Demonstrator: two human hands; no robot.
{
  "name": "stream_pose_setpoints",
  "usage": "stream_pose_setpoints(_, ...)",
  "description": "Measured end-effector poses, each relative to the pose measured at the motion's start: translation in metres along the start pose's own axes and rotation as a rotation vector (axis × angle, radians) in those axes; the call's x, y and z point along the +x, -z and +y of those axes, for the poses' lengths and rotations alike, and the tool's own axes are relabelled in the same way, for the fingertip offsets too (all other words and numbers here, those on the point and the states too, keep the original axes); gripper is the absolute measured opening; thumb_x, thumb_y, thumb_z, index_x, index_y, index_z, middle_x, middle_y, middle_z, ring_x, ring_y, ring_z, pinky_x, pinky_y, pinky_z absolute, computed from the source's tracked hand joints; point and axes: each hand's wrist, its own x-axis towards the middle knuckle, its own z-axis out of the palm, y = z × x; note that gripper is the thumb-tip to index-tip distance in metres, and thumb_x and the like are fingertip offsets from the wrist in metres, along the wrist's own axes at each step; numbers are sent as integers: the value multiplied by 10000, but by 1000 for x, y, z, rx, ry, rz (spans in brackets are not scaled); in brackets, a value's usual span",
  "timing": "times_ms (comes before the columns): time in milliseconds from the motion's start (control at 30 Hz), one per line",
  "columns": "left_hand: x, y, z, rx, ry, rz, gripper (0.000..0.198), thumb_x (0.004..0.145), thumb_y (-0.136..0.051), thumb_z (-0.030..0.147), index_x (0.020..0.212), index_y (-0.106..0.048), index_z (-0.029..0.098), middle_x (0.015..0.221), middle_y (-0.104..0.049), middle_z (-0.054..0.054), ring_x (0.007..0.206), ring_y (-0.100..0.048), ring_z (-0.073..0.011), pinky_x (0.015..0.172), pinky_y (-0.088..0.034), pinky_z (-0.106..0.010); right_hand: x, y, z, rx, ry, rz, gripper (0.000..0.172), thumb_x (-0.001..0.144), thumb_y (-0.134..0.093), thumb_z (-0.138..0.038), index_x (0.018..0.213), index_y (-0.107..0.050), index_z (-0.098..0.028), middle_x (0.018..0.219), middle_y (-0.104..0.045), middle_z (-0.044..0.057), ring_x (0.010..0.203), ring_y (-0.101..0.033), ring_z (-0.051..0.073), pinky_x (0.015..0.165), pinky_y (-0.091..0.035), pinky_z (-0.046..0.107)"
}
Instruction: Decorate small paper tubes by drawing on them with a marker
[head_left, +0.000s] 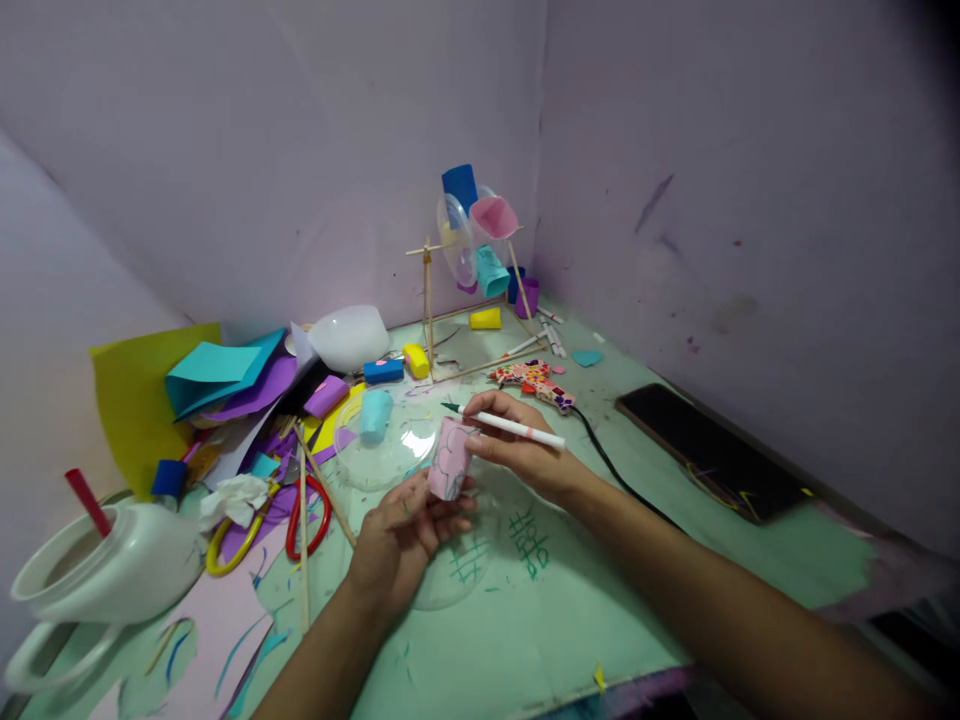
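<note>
Between the fingers of my left hand [401,530] is a small pink paper cup [450,458] with dark curved lines drawn on it. My right hand [517,445] grips a white marker [517,428], its dark green tip pointing left above the cup. The thumb of that hand touches or nearly touches the cup's right side; I cannot tell which. Below my hands, a clear plastic disc lies on the green tabletop [570,620], beside green pen marks. A light blue paper cup [376,415] rests on another clear lid [352,470] just behind.
A stick-framed wheel [457,240] with paper cups stands at the back. Red-and-yellow scissors [309,515], paper sheets [142,410] and a white jug [142,560] crowd the left. A patterned glue gun [536,382] with a black cord and a phone [705,450] lie right.
</note>
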Motion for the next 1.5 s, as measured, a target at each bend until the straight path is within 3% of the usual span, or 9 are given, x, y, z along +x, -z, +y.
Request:
stream_pose_setpoints(100, 2, 3, -1, 152, -113, 72, 365, 675, -740, 272, 1006, -708, 121, 926, -708, -110, 799, -636, -229, 682, -510, -320, 2, 3, -1, -75, 2, 5, 246, 666, -706, -173, 878, -581, -196, 780, -589, -28, 676, -574, 108, 590, -465, 217)
stream_pose_setpoints(300, 5, 6, -5, 283, -120, 93, 421, 598, -807, 239, 981, -705, 99, 876, -703, -104, 757, -619, -196, 616, -486, -256, 1, 3, 3, -236, 39, -71, 228, 717, -700, -221, 919, -600, -183, 762, -628, -20, 655, -603, 124, 628, -490, 250)
stream_pose_setpoints(500, 3, -1, 2, -65, -41, 124, 265, 620, -731, 110, 883, -711, 84, 821, -709, -106, 700, -647, -193, 629, -539, -286, 1, 1, -3, -164, 71, 146, 222, 807, -607, -304, 996, -576, -194, 945, -710, 57, 924, -646, 194, 817, -478, 345)
stream_pose_setpoints(667, 5, -1, 2, -211, -20, 175, 197, 670, -635, 50, 861, -685, 48, 810, -716, -170, 740, -679, -237, 674, -560, -318, 1, 0, -6, -106, 62, 174, 238, 813, -591, -317, 1012, -568, -189, 969, -723, 84, 969, -653, 213, 890, -458, 407)
stream_pose_setpoints(833, 4, -2, 0, -158, -21, 145, 199, 708, -623, 70, 897, -684, 60, 790, -725, -144, 705, -686, -228, 648, -560, -311, 1, -2, 0, -114, 71, 72, 280, 787, -609, -266, 1049, -530, -204, 1079, -691, 95, 1029, -638, 215, 885, -466, 398)
stream_pose_setpoints(1067, 3, -3, -4, 2, 15, 84, 278, 657, -738, 189, 913, -701, 87, 826, -724, -139, 676, -665, -203, 602, -534, -284, 0, -3, 10, -211, 69, 43, 201, 766, -620, -228, 954, -558, -191, 835, -644, 18, 743, -637, 149, 730, -500, 306)
stream_pose_setpoints(1200, 5, 0, -9, 100, -50, 88, 452, 558, -831, 216, 975, -704, 94, 798, -697, -91, 698, -627, -175, 601, -517, -246, -2, -4, 10, -222, 61, 26, 200, 777, -629, -220, 964, -564, -196, 858, -665, 28, 803, -652, 168, 738, -508, 305)
stream_pose_setpoints(1300, 5, 3, -6, -8, 2, 100, 361, 571, -820, 192, 900, -712, 90, 759, -692, -86, 667, -627, -162, 598, -518, -233, -3, -4, 8, -210, 63, 7, 224, 811, -614, -250, 1023, -558, -206, 981, -695, 69, 912, -662, 202, 807, -510, 355)
stream_pose_setpoints(1500, 9, 10, 7, -296, 64, 79, 165, 685, -707, 174, 820, -718, 79, 808, -722, -137, 666, -654, -176, 593, -535, -248, 5, 11, 4, -297, 24, 356, 236, 875, -525, -372, 1040, -572, -211, 998, -715, 104, 960, -669, 252, 814, -529, 435)
